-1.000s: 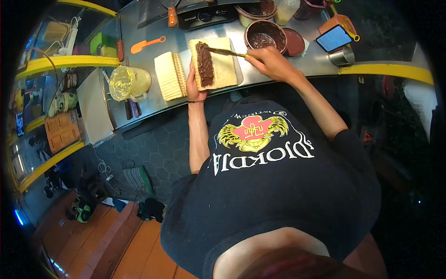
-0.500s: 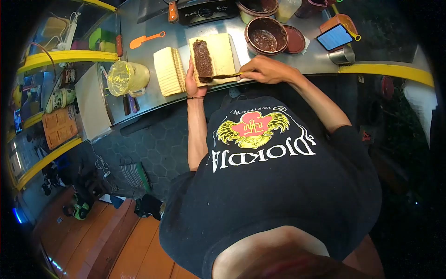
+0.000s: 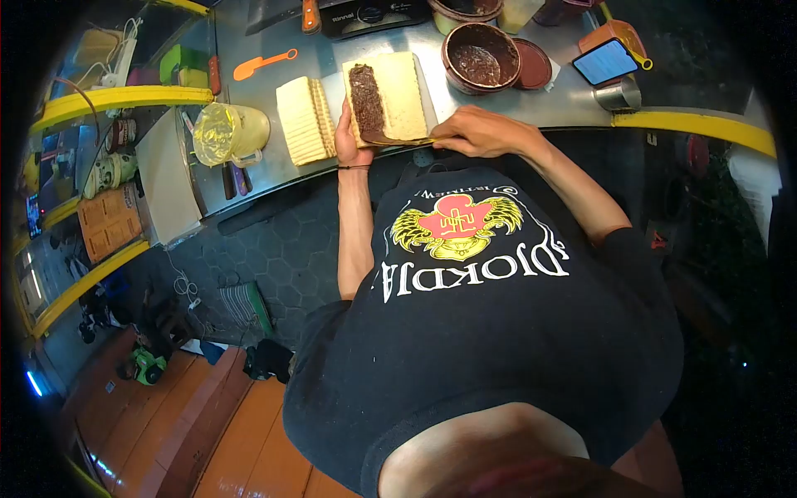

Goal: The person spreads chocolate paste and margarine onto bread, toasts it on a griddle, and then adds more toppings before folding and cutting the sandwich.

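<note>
A slab of pale yellow bread [image 3: 404,95] lies opened flat near the counter's front edge. A dark brown strip of chocolate spread [image 3: 365,98] covers its left part. My left hand [image 3: 352,149] grips the bread at its left side, with the fingers partly hidden. In my right hand [image 3: 483,131] is the handle of a spreading knife [image 3: 405,142]. Its chocolate-smeared blade lies across the bread's near edge, touching the lower end of the strip. Another block of ridged bread [image 3: 304,120] stands just left of my left hand.
Beyond my right hand sits a chocolate-smeared tub [image 3: 480,58], with its brown lid [image 3: 532,65] beside it. A phone [image 3: 604,63] and metal cup [image 3: 618,96] are at right. To the left are a yellowish pitcher [image 3: 230,134] and an orange spatula [image 3: 264,64].
The knife blade has shifted slightly down toward the bread's near edge, and the chocolate now reaches lower there. My left hand still holds the bread's left side.
</note>
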